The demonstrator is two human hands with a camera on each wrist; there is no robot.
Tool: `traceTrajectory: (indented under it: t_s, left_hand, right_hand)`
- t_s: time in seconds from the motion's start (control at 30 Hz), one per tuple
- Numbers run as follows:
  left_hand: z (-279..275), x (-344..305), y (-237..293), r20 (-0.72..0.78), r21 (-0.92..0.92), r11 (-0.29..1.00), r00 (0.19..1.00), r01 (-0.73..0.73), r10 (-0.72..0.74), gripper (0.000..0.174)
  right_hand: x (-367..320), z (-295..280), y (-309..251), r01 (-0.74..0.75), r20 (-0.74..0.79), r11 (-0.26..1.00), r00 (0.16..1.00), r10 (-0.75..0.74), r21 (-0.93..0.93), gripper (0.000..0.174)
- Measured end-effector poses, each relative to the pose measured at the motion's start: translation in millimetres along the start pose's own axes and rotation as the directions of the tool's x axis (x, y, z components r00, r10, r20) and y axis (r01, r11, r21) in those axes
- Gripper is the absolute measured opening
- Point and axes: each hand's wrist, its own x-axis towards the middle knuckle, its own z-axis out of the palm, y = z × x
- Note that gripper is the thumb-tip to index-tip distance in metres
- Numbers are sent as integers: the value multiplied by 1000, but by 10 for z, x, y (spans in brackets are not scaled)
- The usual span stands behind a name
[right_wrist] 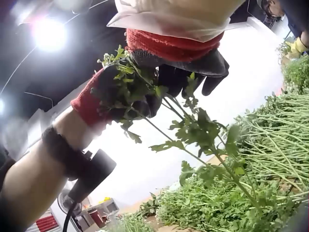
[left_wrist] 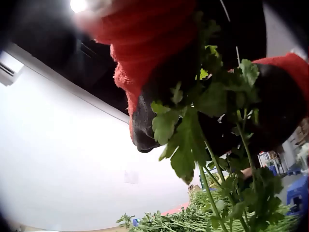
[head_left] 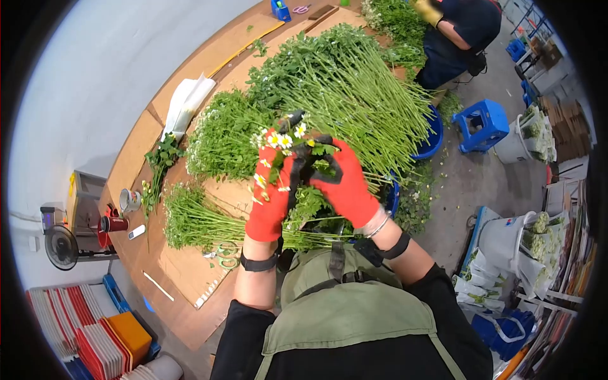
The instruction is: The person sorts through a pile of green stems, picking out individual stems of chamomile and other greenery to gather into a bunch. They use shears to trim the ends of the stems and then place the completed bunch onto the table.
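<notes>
In the head view, my left hand (head_left: 273,183), in a red glove with black palm and fingers, grips leafy stems topped by small white daisy-like flowers (head_left: 285,140). The blooms show above and beside its fingers. Close against it, my right hand (head_left: 349,185), gloved alike, curls its thumb and fingers around the leaves and stems of the same bunch. Long green stems (right_wrist: 193,155) hang below both hands in the right wrist view. Lobed leaves (left_wrist: 186,145) cover part of the fingers in the left wrist view. Scissors (head_left: 226,254) with green handles lie near my left forearm.
A large pile of cut stems (head_left: 361,95) spreads over the table (head_left: 183,278), with leafy flower heaps (head_left: 228,136) beside it. Blue tubs (head_left: 430,136) stand under the stem ends. A blue stool (head_left: 481,125) is at right. Another person (head_left: 459,38) works at the far end.
</notes>
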Motion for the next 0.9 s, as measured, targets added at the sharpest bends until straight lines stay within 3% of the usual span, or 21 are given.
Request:
traceTrajectory:
  t_s: [0.07,0.1,0.13,0.17,0.2,0.23,0.27,0.3,0.33,0.4,0.43,0.47,0.57,0.6,0.67,0.7,0.73,0.8,0.83,0.87,0.9]
  left_hand:
    - [46,20,-80,46,181,952,969,-248,244,40]
    - [-114,29,-408,87,537,785,945,-310,314,35]
    - [-30,73,-270,0,220,960,984,-172,176,33]
    - [-50,106,-380,2,244,950,980,-194,200,32]
    - [-95,139,-487,-1,269,938,974,-218,227,32]
    - [-125,152,-400,-6,266,937,971,-227,237,32]
    - [-157,149,-289,121,463,844,963,-270,242,32]
    - [-156,150,-224,244,628,707,945,-325,217,34]
    - [-136,151,-279,245,620,710,942,-335,231,34]
    - [-52,218,-428,134,221,964,984,-145,117,34]
    - [200,211,122,86,88,993,994,-78,71,33]
    - [113,243,-51,158,433,877,975,-209,155,36]
    - [429,188,354,241,-53,998,969,-43,54,51]
    - [461,192,365,307,-101,983,935,-153,177,55]
    - [498,164,-97,181,57,965,953,-257,243,51]
    - [511,233,-114,255,183,930,929,-318,267,44]
    - [707,219,134,156,-119,963,954,-240,257,37]
    - [695,217,106,108,-129,991,994,-19,33,30]
    - [647,241,145,157,74,996,986,45,-56,36]
    - [509,259,-137,311,365,812,882,-456,355,43]
    - [500,263,-69,335,325,844,887,-426,318,45]
  right_hand:
    - [24,-48,2,41,64,996,997,-36,-83,64]
    - [3,-33,30,54,13,998,998,-53,-44,61]
    - [-31,0,77,67,-36,998,997,-67,-2,57]
    - [-61,68,189,193,-186,971,969,-165,138,54]
    - [-11,-2,140,205,-188,969,966,-178,136,54]
    - [41,-122,52,106,-94,977,992,-90,185,53]
    - [72,-195,4,-1,5,975,1000,0,222,52]
    - [58,-209,-1,-8,-37,972,999,17,233,53]
    - [38,-226,-6,4,-41,975,999,5,224,53]
    - [-8,-264,1,-61,-65,973,995,77,225,50]
    - [3,-261,-28,48,-153,985,988,-22,164,50]
    - [0,-331,-84,-117,-80,950,986,146,290,49]
    - [36,-424,-56,-115,-92,948,985,148,296,44]
    - [18,-460,-47,-68,-120,984,989,89,164,46]
    - [-19,-528,-103,-37,-135,999,990,40,31,48]
    - [20,-598,-214,66,-142,988,986,-86,-137,49]
    - [42,-646,-269,165,-127,939,969,-212,-302,51]
    - [28,-651,-207,159,-140,950,969,-201,-268,48]
    - [38,-655,-182,126,-156,989,978,-137,-79,47]
    - [53,-662,-163,89,-160,989,985,-70,115,47]
    - [71,-695,-177,53,-149,949,989,-6,310,48]
